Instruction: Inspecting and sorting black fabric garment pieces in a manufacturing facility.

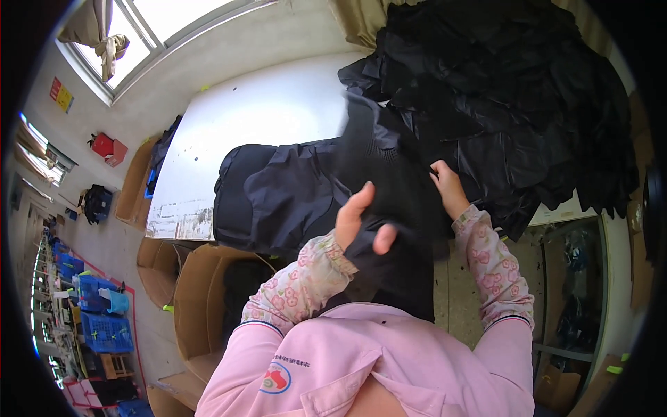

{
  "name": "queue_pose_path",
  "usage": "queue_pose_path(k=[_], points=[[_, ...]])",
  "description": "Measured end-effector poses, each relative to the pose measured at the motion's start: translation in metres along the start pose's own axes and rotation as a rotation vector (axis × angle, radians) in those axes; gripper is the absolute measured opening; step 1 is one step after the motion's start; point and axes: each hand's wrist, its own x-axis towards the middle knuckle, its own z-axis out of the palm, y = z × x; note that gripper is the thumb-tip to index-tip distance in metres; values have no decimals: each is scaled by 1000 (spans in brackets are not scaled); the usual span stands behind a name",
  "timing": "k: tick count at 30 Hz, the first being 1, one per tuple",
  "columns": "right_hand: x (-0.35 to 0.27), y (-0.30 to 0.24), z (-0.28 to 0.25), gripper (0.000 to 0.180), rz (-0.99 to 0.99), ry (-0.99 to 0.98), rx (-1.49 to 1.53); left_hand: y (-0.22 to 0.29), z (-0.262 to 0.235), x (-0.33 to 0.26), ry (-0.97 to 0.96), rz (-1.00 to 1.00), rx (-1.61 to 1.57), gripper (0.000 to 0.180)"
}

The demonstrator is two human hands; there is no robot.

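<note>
Here's the black garment (pixel 399 191), blurred down its upper part, spread at the table's front edge and hanging over it toward the wearer's body, with the white table (pixel 278 97) behind. Over the cloth is the left hand (pixel 360 219), blurred too, fingers loose and spread, apparently gripping nothing; the right hand (pixel 451 189) is at the garment's right side, fingertips by the fabric, and whether they pinch it I cannot tell. It looks light and limp, a soft cloth that should fold easily and break nowhere, though the smooth face could prove a bit slippery. Best hold, I'd say: both side edges, pinched thumb against fingers, keeping it clear of the folded black garments (pixel 288 184) to the left and the big dark heap (pixel 514 104) at right, where black on black could easily snag a second layer.
</note>
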Motion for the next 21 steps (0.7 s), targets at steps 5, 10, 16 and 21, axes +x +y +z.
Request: queue_pose_path(k=[5,10,16,21], points=[[2,97,-47,32,207,9,7,78,59,-86,873,134,1666,49],[26,-16,-157,24,386,-131,989,137,50,-104,1227,289,1260,32],[46,-227,-179,30,4,-230,1148,155,-15,-110,1270,328,967,32],[112,-309,-102,32,-203,-416,1164,135,-83,-138,770,-36,220,35]])
